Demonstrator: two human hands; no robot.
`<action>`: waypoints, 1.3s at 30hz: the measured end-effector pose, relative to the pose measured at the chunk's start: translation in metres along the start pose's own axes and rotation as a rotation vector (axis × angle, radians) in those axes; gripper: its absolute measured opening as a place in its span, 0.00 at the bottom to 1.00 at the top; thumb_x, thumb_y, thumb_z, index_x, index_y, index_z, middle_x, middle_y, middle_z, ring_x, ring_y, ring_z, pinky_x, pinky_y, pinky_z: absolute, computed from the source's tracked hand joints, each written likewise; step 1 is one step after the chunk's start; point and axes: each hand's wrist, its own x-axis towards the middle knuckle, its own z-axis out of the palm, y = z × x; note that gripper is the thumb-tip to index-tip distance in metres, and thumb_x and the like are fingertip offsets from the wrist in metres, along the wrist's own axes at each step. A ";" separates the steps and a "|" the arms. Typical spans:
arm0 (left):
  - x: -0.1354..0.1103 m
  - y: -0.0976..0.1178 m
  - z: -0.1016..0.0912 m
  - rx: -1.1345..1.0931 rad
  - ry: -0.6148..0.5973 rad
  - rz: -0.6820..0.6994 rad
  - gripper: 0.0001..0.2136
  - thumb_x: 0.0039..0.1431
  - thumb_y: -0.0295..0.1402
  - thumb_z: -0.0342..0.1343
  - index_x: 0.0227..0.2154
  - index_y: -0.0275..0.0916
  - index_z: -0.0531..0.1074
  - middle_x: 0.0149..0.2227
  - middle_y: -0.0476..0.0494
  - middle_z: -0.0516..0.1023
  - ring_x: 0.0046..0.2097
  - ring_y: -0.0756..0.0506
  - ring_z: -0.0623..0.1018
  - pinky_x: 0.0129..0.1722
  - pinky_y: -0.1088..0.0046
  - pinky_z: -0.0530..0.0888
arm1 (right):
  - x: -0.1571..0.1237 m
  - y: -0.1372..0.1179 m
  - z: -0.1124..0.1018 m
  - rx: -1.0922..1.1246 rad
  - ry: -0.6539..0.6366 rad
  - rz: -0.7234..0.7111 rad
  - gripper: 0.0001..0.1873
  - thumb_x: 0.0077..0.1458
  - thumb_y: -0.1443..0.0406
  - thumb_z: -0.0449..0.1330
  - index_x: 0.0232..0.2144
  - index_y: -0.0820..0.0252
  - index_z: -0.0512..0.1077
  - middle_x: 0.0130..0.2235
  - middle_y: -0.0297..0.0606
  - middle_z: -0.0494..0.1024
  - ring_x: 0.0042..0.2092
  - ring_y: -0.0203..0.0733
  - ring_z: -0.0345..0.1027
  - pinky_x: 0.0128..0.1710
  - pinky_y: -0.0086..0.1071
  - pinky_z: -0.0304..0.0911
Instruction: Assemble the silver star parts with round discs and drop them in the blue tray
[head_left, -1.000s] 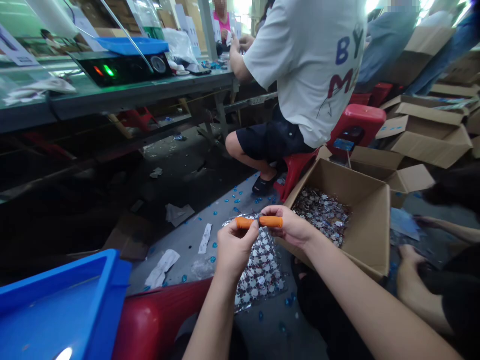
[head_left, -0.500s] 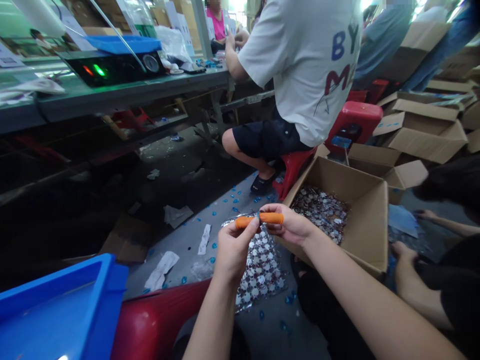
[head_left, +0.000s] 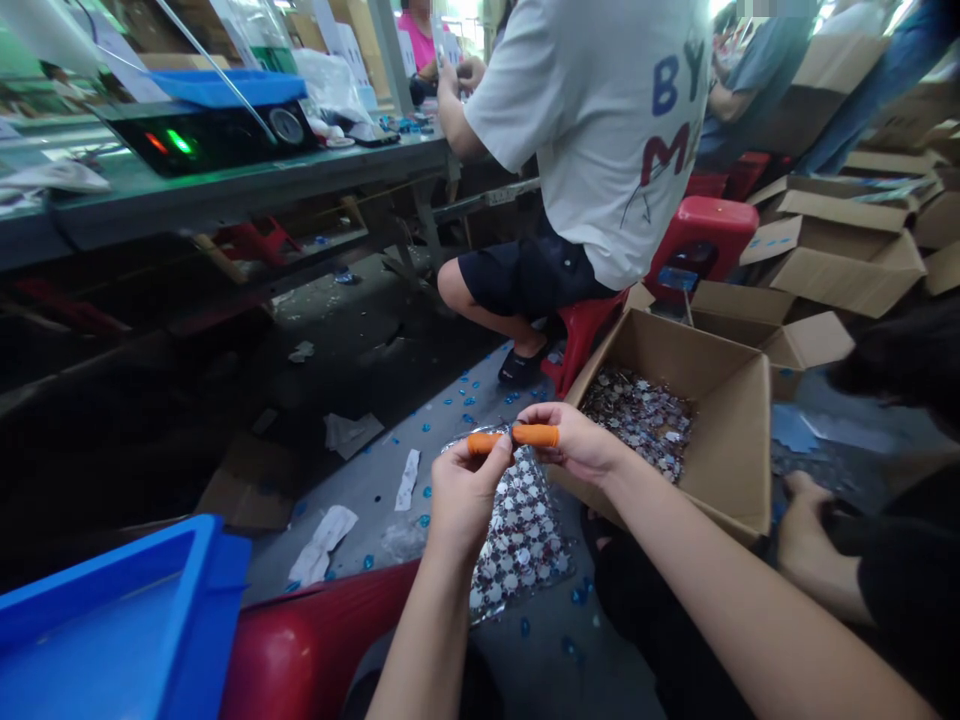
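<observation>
The left grip [head_left: 465, 505] and right grip [head_left: 574, 445] are both closed narrow, facing each other, and pinch the top edge of a clear bag [head_left: 521, 540] between them. Orange finger cots [head_left: 535, 435] cover the fingertips of both grips. The bag hangs just below the grips, packed with round silver discs [head_left: 525, 530] marked with dark red. Just right of the right grip stands a cardboard box [head_left: 731, 440], holding a loose pile of similar discs. Blue beads [head_left: 469, 420] lie scattered on the floor [head_left: 375, 490] beyond the bag. Below left of the left grip sit a blue crate [head_left: 97, 620] and a red stool [head_left: 315, 640]. Farther right, another person's hand [head_left: 806, 520] rests beside the box. Well ahead, a seated person [head_left: 600, 130] works at a bench [head_left: 225, 190].
</observation>
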 end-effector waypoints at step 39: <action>-0.002 0.009 0.001 0.124 0.044 0.004 0.14 0.45 0.41 0.72 0.28 0.33 0.81 0.28 0.42 0.79 0.30 0.48 0.75 0.34 0.74 0.71 | 0.004 0.001 -0.004 -0.012 -0.001 0.025 0.22 0.30 0.60 0.77 0.27 0.63 0.74 0.19 0.27 0.69 0.18 0.24 0.49 0.17 0.25 0.36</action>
